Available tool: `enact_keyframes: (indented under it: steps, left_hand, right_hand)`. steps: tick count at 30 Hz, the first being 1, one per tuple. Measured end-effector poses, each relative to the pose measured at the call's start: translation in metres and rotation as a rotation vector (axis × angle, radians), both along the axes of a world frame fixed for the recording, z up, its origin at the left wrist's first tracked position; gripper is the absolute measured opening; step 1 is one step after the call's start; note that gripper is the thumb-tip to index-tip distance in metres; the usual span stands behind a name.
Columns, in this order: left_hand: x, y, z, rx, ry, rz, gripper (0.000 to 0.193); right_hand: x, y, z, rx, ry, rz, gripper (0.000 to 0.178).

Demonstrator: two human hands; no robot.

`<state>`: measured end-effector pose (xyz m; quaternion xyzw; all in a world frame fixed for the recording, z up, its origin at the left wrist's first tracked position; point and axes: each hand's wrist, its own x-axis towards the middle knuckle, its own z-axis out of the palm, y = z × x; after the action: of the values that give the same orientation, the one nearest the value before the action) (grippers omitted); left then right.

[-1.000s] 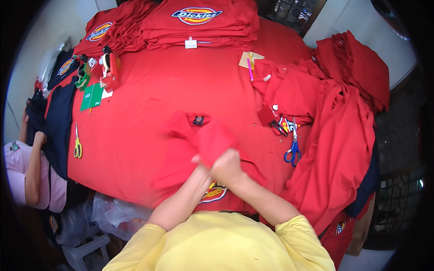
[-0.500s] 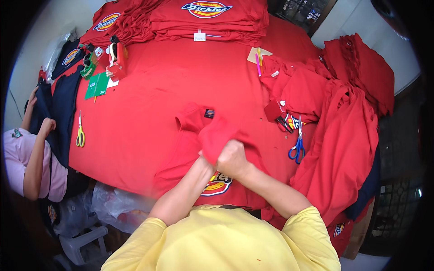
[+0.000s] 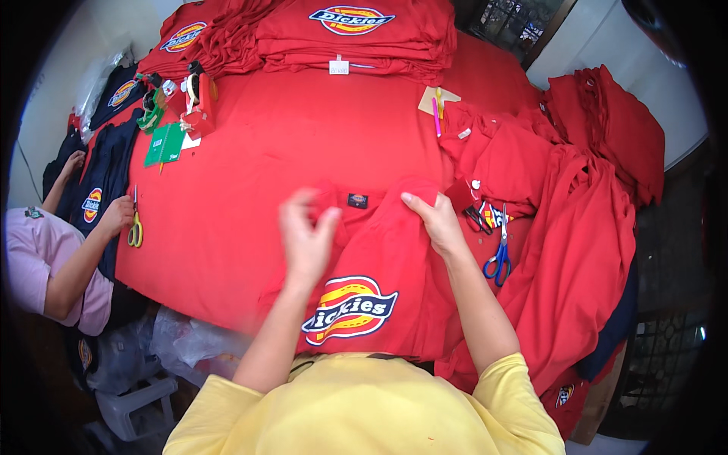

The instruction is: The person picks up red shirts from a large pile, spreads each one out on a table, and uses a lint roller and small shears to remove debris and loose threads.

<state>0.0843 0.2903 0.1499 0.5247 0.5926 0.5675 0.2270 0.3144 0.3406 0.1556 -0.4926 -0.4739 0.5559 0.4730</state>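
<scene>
We have the shirt (image 3: 387, 262) face up at the near edge of the red table (image 3: 227, 189), directly in front of our body. Its neck label (image 3: 357, 201) points away from us; its oval print (image 3: 353, 307) lies nearest us. Our left hand (image 3: 305, 236), blurred, is at the shirt's left shoulder with thumb and fingers spread wide; we see nothing held in it. Our right hand (image 3: 443, 225) is at the right shoulder, thumb apart from the index finger; we cannot tell whether it grips the cloth. To the right we note the blue scissors (image 3: 498, 265), beside a heap of red garments (image 3: 565, 243). At far left, a co-worker's hand (image 3: 115, 218) is just beside the yellow scissors (image 3: 136, 233).
</scene>
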Motion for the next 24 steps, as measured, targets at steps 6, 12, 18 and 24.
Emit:
enact_keyframes:
  steps: [6, 12, 18, 24]
  left_hand:
    - [-0.070, 0.057, -0.008, -0.130, -0.274, 0.018, 0.025]
    - [-0.175, 0.124, 0.047, 0.012, 0.352, 0.289, 0.029]
    - [-0.157, 0.108, 0.001, -0.114, 0.973, 0.163, 0.041]
    - [-0.104, 0.108, -0.052, -0.173, 0.992, -0.243, 0.052]
  right_hand:
    - [0.007, 0.021, 0.019, -0.153, 0.669, 0.153, 0.033]
    - [0.004, 0.084, -0.011, -0.042, 0.476, -0.029, 0.023]
    - [-0.037, 0.052, 0.021, 0.178, -1.292, -0.411, 0.030]
    - [-0.087, 0.066, -0.064, 0.547, -1.369, -0.161, 0.048]
